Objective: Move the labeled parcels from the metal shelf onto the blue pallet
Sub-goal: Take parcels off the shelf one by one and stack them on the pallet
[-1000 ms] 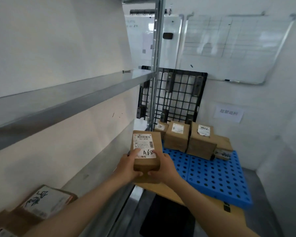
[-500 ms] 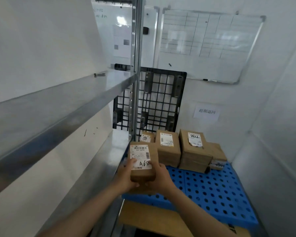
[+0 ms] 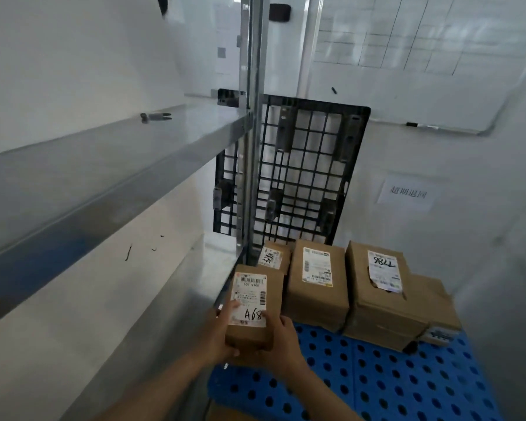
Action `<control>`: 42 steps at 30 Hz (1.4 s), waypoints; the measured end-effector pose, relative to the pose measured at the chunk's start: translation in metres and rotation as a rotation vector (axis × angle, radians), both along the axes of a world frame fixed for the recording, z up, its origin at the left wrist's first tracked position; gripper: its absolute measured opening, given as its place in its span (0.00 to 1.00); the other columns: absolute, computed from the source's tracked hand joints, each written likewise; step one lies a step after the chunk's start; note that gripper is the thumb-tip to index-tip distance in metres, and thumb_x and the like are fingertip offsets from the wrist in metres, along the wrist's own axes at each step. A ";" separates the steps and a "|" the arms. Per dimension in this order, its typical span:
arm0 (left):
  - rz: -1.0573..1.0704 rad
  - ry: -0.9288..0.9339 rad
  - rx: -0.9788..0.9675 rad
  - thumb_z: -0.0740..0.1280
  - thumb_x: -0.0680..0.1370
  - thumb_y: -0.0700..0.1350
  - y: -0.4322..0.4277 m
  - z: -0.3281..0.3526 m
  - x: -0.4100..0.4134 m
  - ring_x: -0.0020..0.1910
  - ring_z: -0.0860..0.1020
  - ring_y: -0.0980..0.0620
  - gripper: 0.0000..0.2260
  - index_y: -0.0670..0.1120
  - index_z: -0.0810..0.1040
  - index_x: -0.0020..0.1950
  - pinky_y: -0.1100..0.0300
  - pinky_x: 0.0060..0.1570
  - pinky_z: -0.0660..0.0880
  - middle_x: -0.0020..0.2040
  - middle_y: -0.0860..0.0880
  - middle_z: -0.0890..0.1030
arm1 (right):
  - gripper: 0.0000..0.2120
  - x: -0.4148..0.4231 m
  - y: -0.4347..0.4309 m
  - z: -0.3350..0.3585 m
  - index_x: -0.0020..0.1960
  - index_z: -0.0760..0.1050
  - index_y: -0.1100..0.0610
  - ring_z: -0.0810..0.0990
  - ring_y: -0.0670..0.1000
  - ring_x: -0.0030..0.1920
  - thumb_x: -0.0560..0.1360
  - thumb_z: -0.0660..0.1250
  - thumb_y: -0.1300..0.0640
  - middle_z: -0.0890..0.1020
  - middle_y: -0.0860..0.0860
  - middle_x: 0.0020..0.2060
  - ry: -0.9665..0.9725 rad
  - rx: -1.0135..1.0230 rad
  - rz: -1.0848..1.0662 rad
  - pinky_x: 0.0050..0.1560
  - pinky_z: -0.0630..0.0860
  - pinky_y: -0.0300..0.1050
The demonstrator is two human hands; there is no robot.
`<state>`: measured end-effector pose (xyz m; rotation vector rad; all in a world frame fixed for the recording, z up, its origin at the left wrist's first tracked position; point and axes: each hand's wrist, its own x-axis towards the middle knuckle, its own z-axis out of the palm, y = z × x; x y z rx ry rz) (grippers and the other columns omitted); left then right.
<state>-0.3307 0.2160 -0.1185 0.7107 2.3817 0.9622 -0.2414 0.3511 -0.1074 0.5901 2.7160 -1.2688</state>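
Note:
I hold a small brown parcel (image 3: 254, 302) with a white label marked "A68" in both hands, over the left end of the blue pallet (image 3: 392, 378). My left hand (image 3: 222, 335) grips its left side, thumb on the label. My right hand (image 3: 281, 338) grips its right side and underside. Several labeled brown parcels sit at the pallet's back: a small one (image 3: 274, 256), a taller one (image 3: 318, 284) and a large one (image 3: 383, 287) marked "9844". The metal shelf (image 3: 110, 168) runs along my left.
A black grid pallet (image 3: 298, 174) leans upright against the back wall behind the shelf post (image 3: 252, 126). A whiteboard (image 3: 407, 56) hangs on the wall, with a paper sign (image 3: 407, 192) below it. A flatter box (image 3: 438, 302) sits at the right of the parcels.
I have stepped closer to the pallet. The A68 parcel, still held in both hands, now sits lower and nearer the stacked parcels, over the pallet's left end.

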 end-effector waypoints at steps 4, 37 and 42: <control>-0.031 -0.023 -0.038 0.72 0.70 0.38 0.017 -0.019 -0.014 0.66 0.66 0.53 0.42 0.48 0.48 0.74 0.83 0.42 0.67 0.70 0.48 0.61 | 0.34 -0.014 0.018 -0.025 0.72 0.54 0.50 0.61 0.50 0.69 0.73 0.68 0.60 0.54 0.53 0.70 -0.037 -0.006 0.010 0.66 0.60 0.32; -0.054 0.300 -0.002 0.73 0.68 0.42 -0.012 -0.003 0.021 0.70 0.66 0.49 0.42 0.53 0.51 0.74 0.52 0.67 0.70 0.72 0.48 0.63 | 0.33 0.057 -0.011 0.031 0.74 0.53 0.51 0.58 0.53 0.72 0.74 0.65 0.59 0.57 0.49 0.73 -0.020 0.435 0.024 0.70 0.64 0.45; -0.035 0.308 -0.065 0.70 0.72 0.42 -0.021 0.011 0.062 0.68 0.67 0.46 0.40 0.51 0.48 0.75 0.52 0.64 0.72 0.74 0.45 0.59 | 0.35 0.087 -0.022 0.045 0.75 0.51 0.53 0.57 0.53 0.73 0.74 0.65 0.60 0.58 0.49 0.73 -0.017 0.499 0.035 0.71 0.59 0.43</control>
